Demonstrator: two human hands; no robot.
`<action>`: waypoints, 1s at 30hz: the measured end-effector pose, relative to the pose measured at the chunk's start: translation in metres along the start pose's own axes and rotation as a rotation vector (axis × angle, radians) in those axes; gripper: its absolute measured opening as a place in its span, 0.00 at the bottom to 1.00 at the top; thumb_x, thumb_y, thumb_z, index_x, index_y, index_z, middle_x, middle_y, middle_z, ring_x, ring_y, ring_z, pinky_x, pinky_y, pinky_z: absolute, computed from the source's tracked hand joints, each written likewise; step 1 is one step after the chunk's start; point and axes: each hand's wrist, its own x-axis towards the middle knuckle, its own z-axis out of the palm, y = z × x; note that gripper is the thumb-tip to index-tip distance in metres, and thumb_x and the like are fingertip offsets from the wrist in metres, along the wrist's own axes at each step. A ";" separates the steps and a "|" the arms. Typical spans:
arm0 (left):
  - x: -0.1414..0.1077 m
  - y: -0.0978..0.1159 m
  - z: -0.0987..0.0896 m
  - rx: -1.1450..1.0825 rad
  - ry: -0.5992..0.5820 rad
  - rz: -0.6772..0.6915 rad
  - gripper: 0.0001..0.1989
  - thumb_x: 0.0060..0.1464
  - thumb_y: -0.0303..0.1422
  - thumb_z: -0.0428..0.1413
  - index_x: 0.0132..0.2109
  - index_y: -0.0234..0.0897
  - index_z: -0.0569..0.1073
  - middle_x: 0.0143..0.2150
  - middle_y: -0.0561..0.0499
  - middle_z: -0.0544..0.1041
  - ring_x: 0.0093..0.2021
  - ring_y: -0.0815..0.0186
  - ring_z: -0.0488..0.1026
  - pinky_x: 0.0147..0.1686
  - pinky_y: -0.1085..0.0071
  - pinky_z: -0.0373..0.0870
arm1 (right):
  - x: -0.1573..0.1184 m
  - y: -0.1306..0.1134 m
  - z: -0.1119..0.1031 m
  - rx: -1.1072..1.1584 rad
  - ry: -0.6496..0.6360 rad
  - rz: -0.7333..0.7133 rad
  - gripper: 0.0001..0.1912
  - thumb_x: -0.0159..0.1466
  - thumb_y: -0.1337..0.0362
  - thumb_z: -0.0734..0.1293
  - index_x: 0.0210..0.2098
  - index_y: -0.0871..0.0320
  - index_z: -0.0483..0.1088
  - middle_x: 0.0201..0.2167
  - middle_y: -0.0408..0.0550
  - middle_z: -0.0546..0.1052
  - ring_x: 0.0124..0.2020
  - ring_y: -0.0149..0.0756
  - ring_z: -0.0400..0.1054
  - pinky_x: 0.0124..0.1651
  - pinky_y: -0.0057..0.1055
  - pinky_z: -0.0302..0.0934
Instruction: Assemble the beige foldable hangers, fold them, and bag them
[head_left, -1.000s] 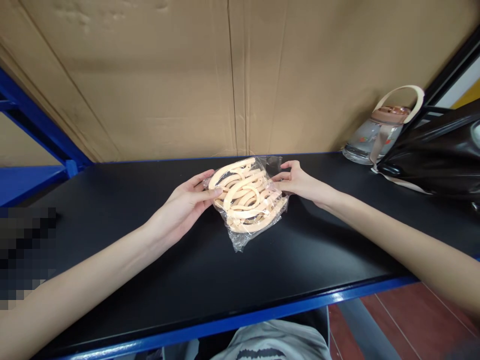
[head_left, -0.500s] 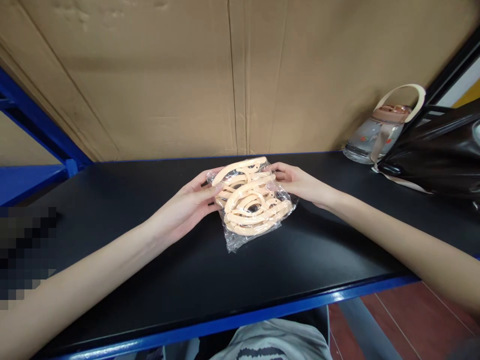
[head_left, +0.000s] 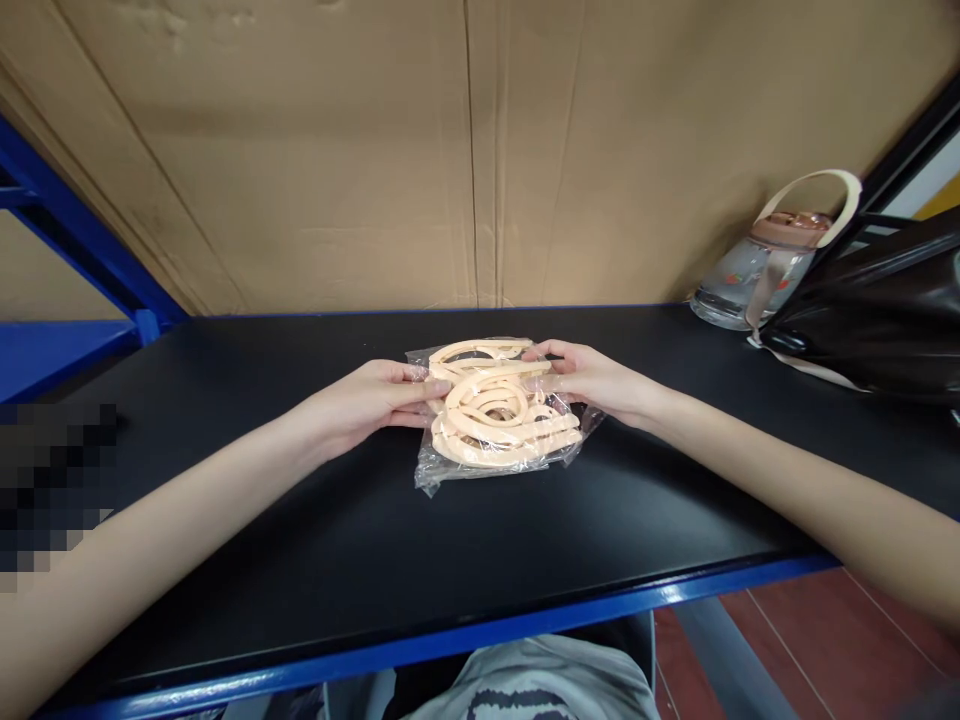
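Note:
A clear plastic bag (head_left: 499,430) with several cream-coloured curved pieces inside lies low over the middle of the black table. My left hand (head_left: 375,405) grips its left side, thumb on top and fingers at the edge. On the right side, my right hand (head_left: 589,378) holds the bag between thumb and fingers. Loose crinkled film sticks out past the pieces at the lower left and the right. Some fingertips are hidden by the bag.
The black table (head_left: 360,570) has a blue front edge. A cardboard wall (head_left: 337,150) stands behind it. At the back right are a clear bottle (head_left: 757,275) with a looped handle and a dark shiny bag (head_left: 885,310). A blue frame (head_left: 90,230) rises at the left.
The plastic bag has come down flatter towards the table, with its near end shifted slightly left. My left hand has moved a little left and my right hand slightly lower, both still holding it.

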 end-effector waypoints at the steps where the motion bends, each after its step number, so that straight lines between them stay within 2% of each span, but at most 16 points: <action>1: 0.001 0.002 -0.004 0.060 -0.007 -0.035 0.13 0.45 0.39 0.67 0.34 0.34 0.80 0.34 0.43 0.82 0.36 0.59 0.80 0.36 0.70 0.79 | 0.001 0.000 0.000 0.002 0.007 0.000 0.21 0.51 0.66 0.76 0.41 0.58 0.67 0.29 0.40 0.72 0.23 0.22 0.63 0.22 0.18 0.63; 4: 0.001 0.010 -0.021 0.177 -0.034 -0.087 0.14 0.45 0.41 0.66 0.34 0.35 0.81 0.35 0.40 0.82 0.33 0.57 0.81 0.28 0.73 0.78 | 0.002 -0.001 -0.007 -0.013 0.020 -0.001 0.18 0.52 0.66 0.75 0.39 0.59 0.69 0.30 0.42 0.74 0.25 0.23 0.66 0.23 0.19 0.65; 8: 0.000 0.019 -0.036 0.208 0.087 -0.048 0.15 0.45 0.43 0.65 0.35 0.36 0.82 0.34 0.40 0.82 0.34 0.57 0.80 0.30 0.73 0.77 | 0.006 0.000 -0.019 -0.052 0.035 0.039 0.17 0.52 0.65 0.76 0.39 0.59 0.70 0.32 0.45 0.76 0.28 0.25 0.70 0.26 0.18 0.67; 11: -0.002 0.019 -0.031 0.291 0.123 -0.064 0.17 0.44 0.45 0.65 0.33 0.35 0.81 0.34 0.40 0.82 0.29 0.60 0.79 0.21 0.75 0.74 | 0.008 0.003 -0.023 -0.050 0.042 0.033 0.18 0.52 0.64 0.76 0.40 0.59 0.70 0.34 0.45 0.77 0.30 0.25 0.71 0.27 0.18 0.67; 14: -0.003 0.013 -0.014 0.363 0.056 -0.066 0.17 0.43 0.45 0.65 0.33 0.34 0.80 0.31 0.41 0.81 0.21 0.65 0.74 0.13 0.78 0.66 | 0.008 0.004 -0.020 -0.019 0.031 -0.036 0.18 0.52 0.64 0.76 0.40 0.58 0.69 0.34 0.44 0.76 0.30 0.25 0.71 0.29 0.19 0.68; 17: -0.003 0.010 -0.003 0.329 0.017 0.013 0.15 0.46 0.44 0.64 0.30 0.35 0.77 0.30 0.45 0.80 0.21 0.68 0.73 0.14 0.79 0.64 | 0.006 0.003 -0.017 -0.006 0.032 -0.072 0.19 0.51 0.65 0.76 0.40 0.57 0.68 0.32 0.41 0.74 0.29 0.24 0.69 0.29 0.20 0.67; 20: -0.003 0.014 -0.005 0.290 0.051 0.021 0.12 0.43 0.39 0.65 0.26 0.36 0.73 0.25 0.50 0.75 0.23 0.69 0.71 0.17 0.79 0.64 | 0.004 -0.002 -0.016 -0.010 0.046 -0.060 0.18 0.51 0.65 0.76 0.39 0.57 0.68 0.31 0.40 0.73 0.28 0.24 0.68 0.28 0.20 0.68; 23: -0.001 0.019 -0.015 0.176 0.096 0.054 0.13 0.43 0.36 0.63 0.22 0.38 0.66 0.19 0.57 0.63 0.20 0.71 0.64 0.20 0.76 0.66 | 0.001 -0.007 -0.015 0.002 0.022 -0.048 0.15 0.53 0.65 0.75 0.38 0.58 0.69 0.31 0.41 0.72 0.29 0.25 0.68 0.29 0.21 0.70; 26: 0.001 0.021 -0.021 0.031 0.157 0.081 0.14 0.46 0.34 0.58 0.21 0.39 0.61 0.17 0.59 0.52 0.18 0.72 0.53 0.22 0.73 0.66 | 0.000 -0.009 -0.015 0.027 -0.005 -0.050 0.15 0.53 0.66 0.75 0.37 0.58 0.69 0.31 0.41 0.72 0.30 0.25 0.68 0.30 0.22 0.72; 28: 0.002 0.021 -0.023 -0.011 0.207 0.097 0.14 0.47 0.32 0.56 0.21 0.39 0.58 0.17 0.59 0.51 0.18 0.72 0.51 0.23 0.71 0.65 | 0.001 -0.008 -0.016 0.025 0.005 -0.056 0.15 0.53 0.65 0.75 0.37 0.59 0.69 0.31 0.43 0.72 0.30 0.26 0.68 0.30 0.22 0.72; 30: 0.003 0.019 -0.022 -0.011 0.241 0.124 0.13 0.48 0.31 0.55 0.21 0.39 0.59 0.18 0.57 0.56 0.20 0.71 0.57 0.25 0.70 0.66 | 0.004 -0.006 -0.019 0.012 0.032 -0.060 0.15 0.54 0.64 0.75 0.38 0.59 0.69 0.31 0.44 0.73 0.31 0.27 0.69 0.30 0.23 0.72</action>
